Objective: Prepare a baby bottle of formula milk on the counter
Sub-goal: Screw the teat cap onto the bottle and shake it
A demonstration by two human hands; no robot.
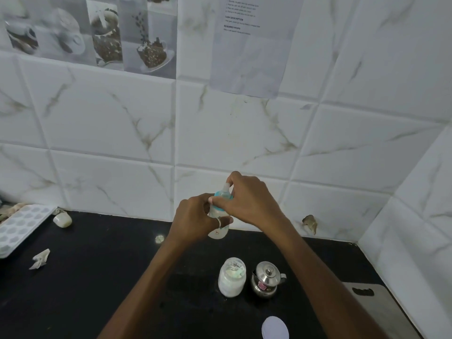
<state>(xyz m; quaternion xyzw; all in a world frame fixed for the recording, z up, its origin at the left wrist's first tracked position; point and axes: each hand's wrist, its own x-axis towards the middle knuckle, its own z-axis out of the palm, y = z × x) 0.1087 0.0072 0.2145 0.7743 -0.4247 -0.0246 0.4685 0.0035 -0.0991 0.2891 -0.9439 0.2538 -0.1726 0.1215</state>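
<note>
A small baby bottle (218, 232) with a teal collar and clear teat is held above the black counter (97, 277), near the back wall. My left hand (195, 220) grips the bottle's body. My right hand (247, 198) curls over the teal collar and teat (223, 192) from above. A clear jar of white powder (231, 277) stands open on the counter below my arms. Its white lid (275, 329) lies flat near the front edge.
A small steel lidded pot (266, 280) stands right of the jar. An ice tray (19, 226) lies at the far left, with a small white object (62, 220) and a crumpled paper scrap (40, 259) nearby. A cutting board (381, 311) sits at the right.
</note>
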